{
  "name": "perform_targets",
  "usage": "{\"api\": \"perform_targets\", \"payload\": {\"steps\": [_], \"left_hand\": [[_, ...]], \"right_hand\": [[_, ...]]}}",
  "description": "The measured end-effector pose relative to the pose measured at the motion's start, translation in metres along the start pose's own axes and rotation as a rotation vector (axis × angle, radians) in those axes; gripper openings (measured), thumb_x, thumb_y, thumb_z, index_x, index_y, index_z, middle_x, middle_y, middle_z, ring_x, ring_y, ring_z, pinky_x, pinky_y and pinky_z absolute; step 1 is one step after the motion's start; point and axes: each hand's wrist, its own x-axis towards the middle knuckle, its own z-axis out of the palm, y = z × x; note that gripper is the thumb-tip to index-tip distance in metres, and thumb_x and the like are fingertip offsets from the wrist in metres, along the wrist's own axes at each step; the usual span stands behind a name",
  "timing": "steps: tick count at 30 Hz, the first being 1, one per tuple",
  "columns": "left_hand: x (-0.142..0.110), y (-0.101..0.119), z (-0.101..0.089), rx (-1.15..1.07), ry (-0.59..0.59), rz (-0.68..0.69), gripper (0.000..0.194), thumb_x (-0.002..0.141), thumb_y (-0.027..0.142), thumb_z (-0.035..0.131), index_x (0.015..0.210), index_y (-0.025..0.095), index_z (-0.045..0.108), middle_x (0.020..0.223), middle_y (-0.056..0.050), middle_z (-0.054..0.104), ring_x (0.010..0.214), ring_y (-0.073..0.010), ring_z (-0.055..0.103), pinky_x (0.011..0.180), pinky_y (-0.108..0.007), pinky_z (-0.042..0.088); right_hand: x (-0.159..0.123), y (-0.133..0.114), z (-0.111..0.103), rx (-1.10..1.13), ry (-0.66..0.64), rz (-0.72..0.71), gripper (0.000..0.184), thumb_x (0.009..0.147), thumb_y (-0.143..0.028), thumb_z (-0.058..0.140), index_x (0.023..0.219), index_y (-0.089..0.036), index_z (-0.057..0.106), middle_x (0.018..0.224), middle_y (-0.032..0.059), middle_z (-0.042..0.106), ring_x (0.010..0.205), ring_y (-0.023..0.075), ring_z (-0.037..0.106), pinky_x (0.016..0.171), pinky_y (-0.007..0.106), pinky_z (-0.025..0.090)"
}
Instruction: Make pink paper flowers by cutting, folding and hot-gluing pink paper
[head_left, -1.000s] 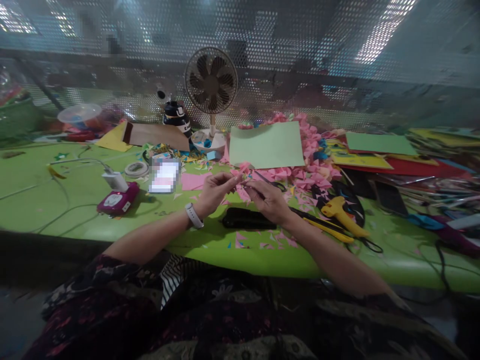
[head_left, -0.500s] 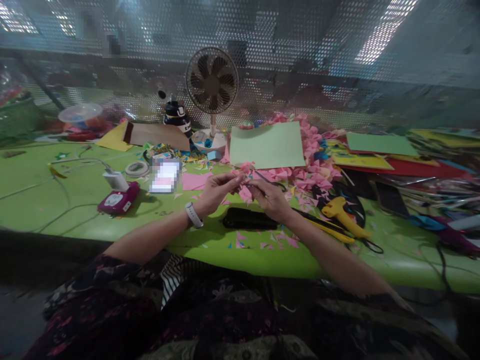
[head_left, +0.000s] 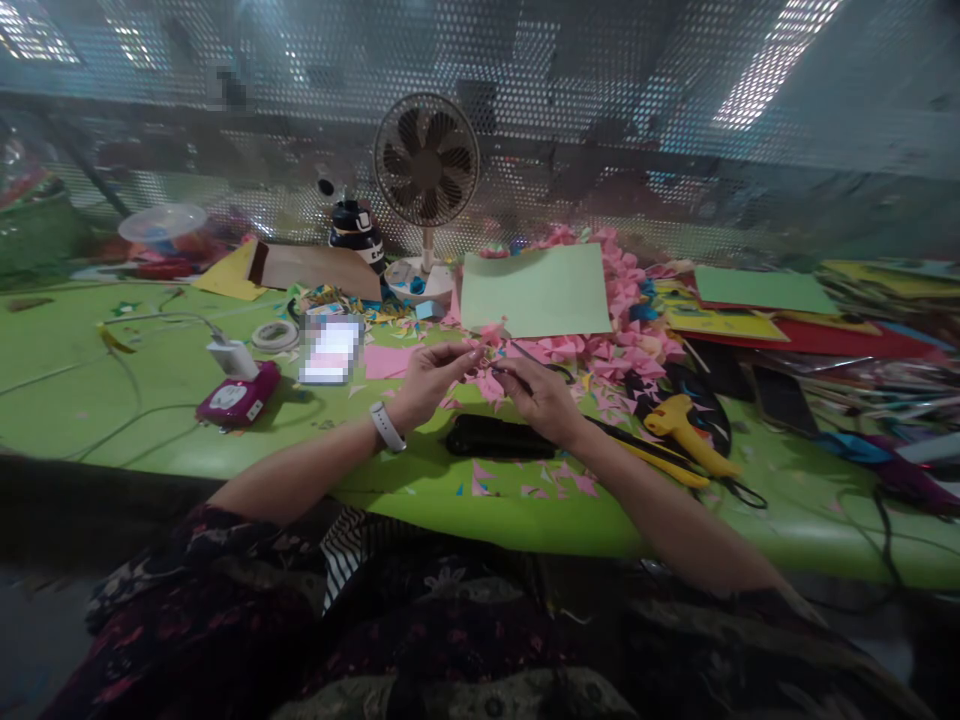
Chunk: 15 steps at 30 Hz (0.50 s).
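Although little is changing in the head view, the fingertips are showing a slightly bigger gap than a second ago. The left hand [head_left: 439,382] is pinching finger and thumb together on what looks like a tiny pale piece [head_left: 486,360], sitting right between the two hands; it is too small to tell more. The right hand [head_left: 538,400] is bending its fingers toward the same spot, but I cannot tell if it is gripping too. So the small, close work seems to be going on in the same place.

Just left of the left fingers, a pink sheet [head_left: 386,363] is lying flat. Behind the fingers, a pale green sheet [head_left: 534,290] is resting by a pink paper heap [head_left: 654,345]. Right of them, a yellow glue gun [head_left: 684,430] is crowding the space. Below the fingers, a long black case [head_left: 499,437] is lying before the green table's [head_left: 420,505] front edge. More room is showing to the left.
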Motion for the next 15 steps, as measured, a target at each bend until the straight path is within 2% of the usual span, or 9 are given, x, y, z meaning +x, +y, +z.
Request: {"api": "perform_targets", "payload": {"steps": [10, 15], "left_hand": [[0.0004, -0.0011, -0.0017, -0.002, -0.017, 0.015, 0.025, 0.067, 0.040, 0.086, 0.077, 0.019, 0.078, 0.068, -0.001, 0.070, 0.059, -0.0084, 0.059, 0.059, -0.024, 0.046], [0.0005, -0.0022, -0.0018, -0.006, -0.015, 0.003, 0.025, 0.068, 0.040, 0.085, 0.078, 0.019, 0.077, 0.069, -0.001, 0.070, 0.060, -0.0087, 0.059, 0.061, -0.025, 0.047]], "right_hand": [[-0.0019, 0.0039, 0.0024, -0.016, 0.005, -0.060, 0.025, 0.100, -0.037, 0.048, 0.110, -0.023, 0.067, 0.104, 0.0075, 0.074, 0.092, 0.0206, 0.070, 0.081, 0.032, 0.055], [-0.0020, 0.0033, 0.0033, -0.013, 0.001, -0.037, 0.025, 0.100, -0.038, 0.048, 0.109, -0.024, 0.067, 0.100, 0.0069, 0.074, 0.087, 0.0199, 0.069, 0.078, 0.032, 0.055]]}}
